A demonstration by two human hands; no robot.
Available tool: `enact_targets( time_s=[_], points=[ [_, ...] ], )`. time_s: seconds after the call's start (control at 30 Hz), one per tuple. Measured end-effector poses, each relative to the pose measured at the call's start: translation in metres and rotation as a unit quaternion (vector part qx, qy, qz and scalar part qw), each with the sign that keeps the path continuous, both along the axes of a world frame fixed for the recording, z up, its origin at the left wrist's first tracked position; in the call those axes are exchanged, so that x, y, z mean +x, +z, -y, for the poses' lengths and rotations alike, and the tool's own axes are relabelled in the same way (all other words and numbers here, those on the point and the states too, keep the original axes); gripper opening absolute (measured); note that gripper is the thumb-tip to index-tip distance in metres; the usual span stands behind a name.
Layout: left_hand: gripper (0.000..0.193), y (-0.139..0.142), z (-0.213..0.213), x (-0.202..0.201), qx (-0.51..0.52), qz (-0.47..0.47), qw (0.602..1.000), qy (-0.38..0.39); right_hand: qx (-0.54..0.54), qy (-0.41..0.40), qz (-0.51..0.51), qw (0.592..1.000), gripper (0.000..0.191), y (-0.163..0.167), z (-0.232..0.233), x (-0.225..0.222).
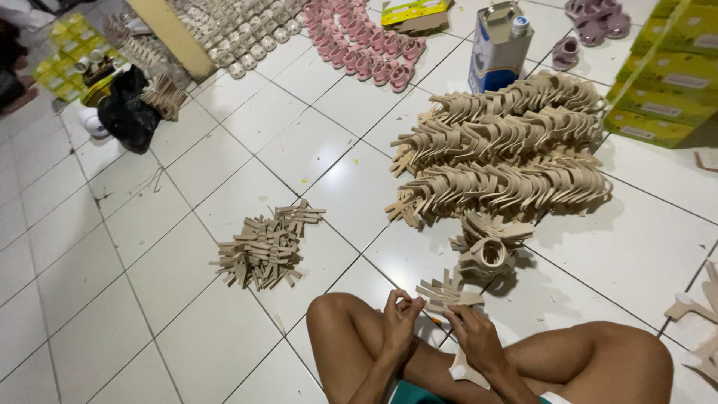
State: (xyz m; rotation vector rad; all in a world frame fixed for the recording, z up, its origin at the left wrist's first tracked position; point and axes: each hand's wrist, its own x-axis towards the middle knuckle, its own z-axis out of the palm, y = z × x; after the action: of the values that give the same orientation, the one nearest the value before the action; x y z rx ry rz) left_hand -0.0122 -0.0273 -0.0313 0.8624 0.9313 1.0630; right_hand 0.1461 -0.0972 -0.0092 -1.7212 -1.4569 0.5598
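I sit cross-legged on a white tiled floor. My left hand (399, 318) pinches a small beige strip between thumb and fingers just above my knee. My right hand (474, 338) grips a beige cut-out shoe upper piece (465, 370) that hangs below the palm. A short stack of beige strap pieces (447, 292) lies right in front of both hands. Beyond it sits a curled bundle of straps (486, 254).
Long rows of stacked beige shoe uppers (508, 153) fill the right. A loose pile of beige strips (265, 245) lies at left. Further back are pink sandals (366, 41), cream sandals (239, 30), a metal tin (495, 49), yellow-green boxes (666, 82) and a black bag (127, 112).
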Motion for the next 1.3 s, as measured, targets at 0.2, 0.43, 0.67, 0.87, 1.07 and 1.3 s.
enact_targets(
  time_s=[0.2,0.43,0.67,0.87,1.07,1.3],
  points=[
    [0.039,0.041,0.027,0.003,0.314,-0.304,0.892,-0.119,-0.093,-0.057,-0.314,0.943,0.028,-0.034,-0.015,0.023],
    [0.038,0.060,0.034,0.005,0.501,-0.369,0.761,-0.181,-0.106,-0.007,-0.509,0.854,0.031,-0.043,-0.011,0.015],
    [0.033,0.046,0.029,-0.006,0.496,-0.332,0.769,-0.229,-0.103,-0.007,-0.574,0.812,0.037,-0.018,-0.002,0.013],
    [0.032,0.045,0.032,-0.003,0.474,-0.306,0.797,-0.216,-0.152,-0.057,-0.497,0.852,0.034,-0.028,-0.006,0.016],
    [0.020,0.049,0.037,-0.008,0.178,-0.198,0.945,-0.190,-0.163,-0.109,-0.417,0.887,0.029,-0.042,-0.009,0.018],
    [0.030,0.035,0.018,-0.002,0.033,-0.200,0.968,-0.145,-0.080,-0.057,-0.663,0.742,0.034,-0.026,-0.002,0.018]
  ],
)
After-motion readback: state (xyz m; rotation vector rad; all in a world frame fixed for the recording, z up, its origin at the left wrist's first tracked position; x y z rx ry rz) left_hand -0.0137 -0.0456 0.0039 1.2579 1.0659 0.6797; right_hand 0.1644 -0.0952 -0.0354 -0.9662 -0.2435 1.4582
